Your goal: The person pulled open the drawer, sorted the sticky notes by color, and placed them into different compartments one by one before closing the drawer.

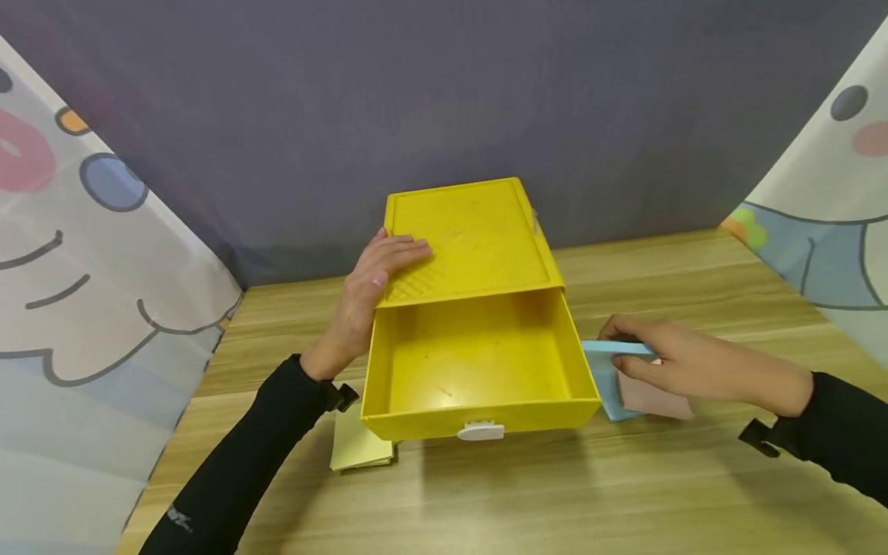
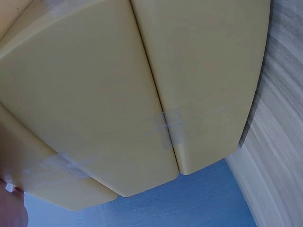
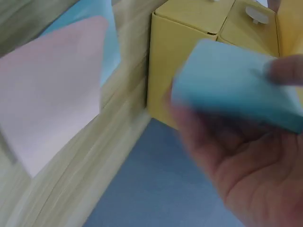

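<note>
A yellow drawer box (image 1: pixel 472 235) stands mid-table with its top drawer (image 1: pixel 416 425) pulled out; nothing lies inside the drawer. My left hand (image 1: pixel 364 289) rests on the box's top left edge, fingers extended over the lid. To the right of the drawer, my right hand (image 1: pixel 683 364) pinches a light-blue pad of paper notes (image 3: pixel 227 78) between thumb and fingers, above the table. Beneath that hand, a pink paper note (image 1: pixel 652 397) partly covers a blue one (image 1: pixel 612 397). Yellow paper notes (image 1: pixel 359 443) lie at the drawer's front left corner, partly hidden by it.
The wooden table (image 1: pixel 499 509) runs back to a dark grey wall (image 1: pixel 444 92). Cartoon-printed sheets (image 1: pixel 90 308) hang at both sides. In the left wrist view, clear tape (image 2: pixel 173 125) joins the box's stacked yellow sections. A white handle (image 1: pixel 481 431) sticks out from the drawer front.
</note>
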`<state>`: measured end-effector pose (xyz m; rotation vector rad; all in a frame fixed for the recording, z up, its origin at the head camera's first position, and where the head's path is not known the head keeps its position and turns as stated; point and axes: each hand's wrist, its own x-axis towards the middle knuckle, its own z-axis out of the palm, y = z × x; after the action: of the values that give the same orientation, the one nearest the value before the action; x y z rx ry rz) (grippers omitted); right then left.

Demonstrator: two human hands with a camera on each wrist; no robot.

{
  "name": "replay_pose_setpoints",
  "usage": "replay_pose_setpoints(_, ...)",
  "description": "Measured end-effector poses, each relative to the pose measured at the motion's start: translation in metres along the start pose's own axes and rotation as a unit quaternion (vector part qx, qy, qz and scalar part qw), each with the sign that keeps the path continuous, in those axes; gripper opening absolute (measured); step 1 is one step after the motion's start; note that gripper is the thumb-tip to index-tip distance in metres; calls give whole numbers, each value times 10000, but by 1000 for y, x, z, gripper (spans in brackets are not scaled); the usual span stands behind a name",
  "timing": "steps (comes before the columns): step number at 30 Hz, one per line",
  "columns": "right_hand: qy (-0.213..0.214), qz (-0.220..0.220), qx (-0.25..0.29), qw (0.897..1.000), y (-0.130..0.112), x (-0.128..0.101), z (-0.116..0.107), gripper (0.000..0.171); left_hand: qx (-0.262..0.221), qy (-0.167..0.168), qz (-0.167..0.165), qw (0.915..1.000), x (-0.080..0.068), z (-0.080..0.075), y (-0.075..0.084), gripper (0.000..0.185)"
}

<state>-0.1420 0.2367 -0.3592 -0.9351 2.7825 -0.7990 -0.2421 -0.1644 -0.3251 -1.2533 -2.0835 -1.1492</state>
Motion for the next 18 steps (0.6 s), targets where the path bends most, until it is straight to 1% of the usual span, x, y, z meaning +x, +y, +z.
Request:
replay_pose_setpoints(1, 125, -124, 62, 9998, 0, 0, 0, 12, 27, -16, -2, 10000, 0, -1, 0, 76)
replay_pose_setpoints(4, 421, -265, -22, 9988, 0, -1, 3, 11, 74, -27, -3, 10000, 0, -2, 0, 76)
replay_pose_setpoints(6, 552, -151, -113, 9983, -4, -2, 3, 9, 46, -36, -8, 10000, 0, -2, 0, 77)
replay_pose_setpoints(8, 830, 16, -280, 9962, -11, -2, -4, 6, 19, -37, -14, 10000, 0, -1, 0, 77)
replay_pose_setpoints(9, 1032, 77, -402, 9938, -14, -2, -9, 7, 11, -37, -15, 10000, 0, -1, 0, 77)
replay_pose_setpoints(12, 1733, 243, -758, 9817, -19, -2, -27, 15, 8, -43, -53, 10000, -1, -1, 0, 78)
replay_pose_setpoints(14, 2154, 311, -873, 9721, -19, -4, -40, 27, 0, -30, -80, 10000, -1, -1, 0, 78)
replay_pose_setpoints(15, 2311, 353, -892, 9682, -19, -6, -46, 30, -1, -25, -85, 10000, -2, -1, 0, 79)
replay_pose_setpoints(16, 2407, 208, -1058, 9646, -16, -9, -52, 34, -11, -20, -84, 10000, -2, 0, 0, 79)
replay_pose_setpoints(18, 2652, -4, -1024, 9587, -24, -11, -63, 38, -13, -8, -69, 10000, -2, 0, 0, 78)
